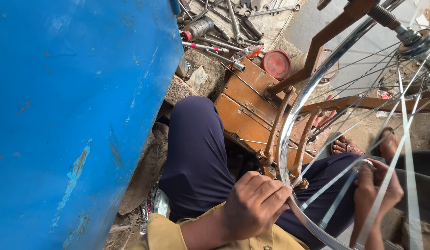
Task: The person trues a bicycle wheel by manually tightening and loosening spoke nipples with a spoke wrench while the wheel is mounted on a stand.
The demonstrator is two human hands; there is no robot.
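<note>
A rough dirt and stone floor (145,171) runs under everything here, and a big blue metal panel (71,115), chipped and rusty in spots, fills the whole left side of the view.

The left hand (254,203) is curled shut around the shiny wheel rim (289,125) at its lower edge, fingers wrapped over the metal just above the person's lap. The right hand (377,187) sits on the far side of the rim, seen through the spokes (363,97); its fingers are pinched together on something small and silvery among the spokes, though I cannot tell exactly what it is. The wheel stands upright between the two hands, its hub (416,41) up at the top right, and the rim passes between the rusty brown arms of a stand (317,55) that holds it.

The person sits with a knee in dark trousers (196,148) raised beside the rim, a mustard-coloured sleeve (164,234) at the bottom edge. Sandalled feet (347,146) show beyond the spokes. Just behind the knee is a worn orange-brown wooden box (245,104). Further back lie a red round lid (276,63) and a scatter of spanners (233,23) and other tools on the ground.
</note>
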